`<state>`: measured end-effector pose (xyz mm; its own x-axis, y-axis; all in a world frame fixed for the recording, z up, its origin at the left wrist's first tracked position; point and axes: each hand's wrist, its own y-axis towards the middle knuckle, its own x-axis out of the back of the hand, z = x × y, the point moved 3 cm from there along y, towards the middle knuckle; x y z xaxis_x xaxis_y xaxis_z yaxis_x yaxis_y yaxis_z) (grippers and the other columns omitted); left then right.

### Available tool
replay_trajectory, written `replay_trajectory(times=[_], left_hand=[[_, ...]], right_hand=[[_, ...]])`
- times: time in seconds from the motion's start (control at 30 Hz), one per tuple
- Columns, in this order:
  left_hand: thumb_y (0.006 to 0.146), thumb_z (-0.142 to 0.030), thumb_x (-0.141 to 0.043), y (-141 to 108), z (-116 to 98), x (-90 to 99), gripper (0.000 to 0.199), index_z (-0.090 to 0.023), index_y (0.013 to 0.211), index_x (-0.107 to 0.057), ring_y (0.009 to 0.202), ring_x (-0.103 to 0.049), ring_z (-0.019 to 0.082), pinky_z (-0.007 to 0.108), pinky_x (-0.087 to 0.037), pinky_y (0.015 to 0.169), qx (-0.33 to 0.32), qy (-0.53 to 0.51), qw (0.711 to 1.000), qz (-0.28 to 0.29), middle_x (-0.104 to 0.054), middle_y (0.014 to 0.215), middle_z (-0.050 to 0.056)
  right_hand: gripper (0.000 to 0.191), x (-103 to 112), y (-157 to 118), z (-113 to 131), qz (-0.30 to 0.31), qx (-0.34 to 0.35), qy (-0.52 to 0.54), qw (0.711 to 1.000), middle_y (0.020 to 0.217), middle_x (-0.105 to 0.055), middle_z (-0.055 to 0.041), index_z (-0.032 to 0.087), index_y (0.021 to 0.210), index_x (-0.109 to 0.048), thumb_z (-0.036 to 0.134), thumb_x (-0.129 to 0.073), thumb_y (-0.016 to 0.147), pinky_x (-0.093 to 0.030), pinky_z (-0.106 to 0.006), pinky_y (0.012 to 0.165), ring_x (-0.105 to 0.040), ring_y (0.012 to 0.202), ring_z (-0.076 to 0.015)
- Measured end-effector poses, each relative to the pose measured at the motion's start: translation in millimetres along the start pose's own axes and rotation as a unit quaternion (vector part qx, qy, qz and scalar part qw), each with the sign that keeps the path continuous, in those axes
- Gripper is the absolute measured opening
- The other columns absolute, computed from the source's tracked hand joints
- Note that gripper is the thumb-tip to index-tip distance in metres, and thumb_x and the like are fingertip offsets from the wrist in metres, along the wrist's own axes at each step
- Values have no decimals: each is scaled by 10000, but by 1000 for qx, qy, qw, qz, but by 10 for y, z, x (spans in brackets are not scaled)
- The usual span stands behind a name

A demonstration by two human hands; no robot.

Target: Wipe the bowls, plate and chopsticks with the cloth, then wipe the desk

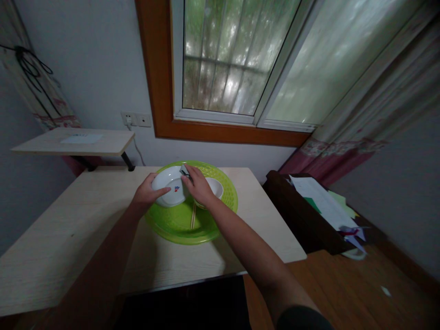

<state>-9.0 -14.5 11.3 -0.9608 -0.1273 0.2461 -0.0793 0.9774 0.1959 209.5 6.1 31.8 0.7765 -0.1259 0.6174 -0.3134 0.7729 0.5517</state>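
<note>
My left hand [148,194] grips the left edge of a white plate [170,196] with a small red and blue print, its thumb lying over the rim. The plate is tilted above a round green plastic basket [182,236]. Closed fingers of my right hand [198,185] press a small pale cloth-like piece with dark marks [184,171] against the plate's upper right edge; its exact kind is unclear. Partly behind my right hand, a white bowl [215,187] sits in the basket. A pair of chopsticks [193,217] lies below the bowl.
The basket stands on a light wooden table [92,220]. A small raised shelf [75,142] with a paper on it is at the back left. Beyond the table are a wall and window [237,59]. Papers [319,201] lie on a dark piece of furniture at right.
</note>
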Motion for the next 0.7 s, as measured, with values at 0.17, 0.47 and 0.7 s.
replay_trajectory(times=[0.17, 0.47, 0.7], left_hand=[[523, -370, -883, 1, 5, -37, 550, -212, 1006, -675, 835, -638, 260, 347, -509, 749, -3, 1, 1000, 12, -686, 883, 18], [539, -353, -866, 22, 18, -49, 534, -203, 1003, -648, 866, -630, 254, 344, -505, 778, -17, -50, 999, 6, -680, 910, 20], [548, -449, -905, 25, 61, 15, 633, -194, 1038, -596, 825, -622, 232, 325, -486, 720, 12, -58, 997, -46, -666, 934, 27]], right_hand=[[614, -59, -46, 349, 67, 121, -58, 989, 1643, -347, -113, 210, 1573, -372, 416, -516, 1012, -230, -496, 1268, -314, 1517, -269], [560, -80, -59, 506, 100, 161, -70, 979, 1651, -341, -41, 242, 1554, -414, 341, -506, 1010, -183, -473, 1295, -279, 1540, -229], [514, 15, -13, 16, -15, -64, 53, 996, 1456, -599, -101, 189, 1404, -602, 456, -309, 1076, -371, -407, 1197, -521, 1391, -205]])
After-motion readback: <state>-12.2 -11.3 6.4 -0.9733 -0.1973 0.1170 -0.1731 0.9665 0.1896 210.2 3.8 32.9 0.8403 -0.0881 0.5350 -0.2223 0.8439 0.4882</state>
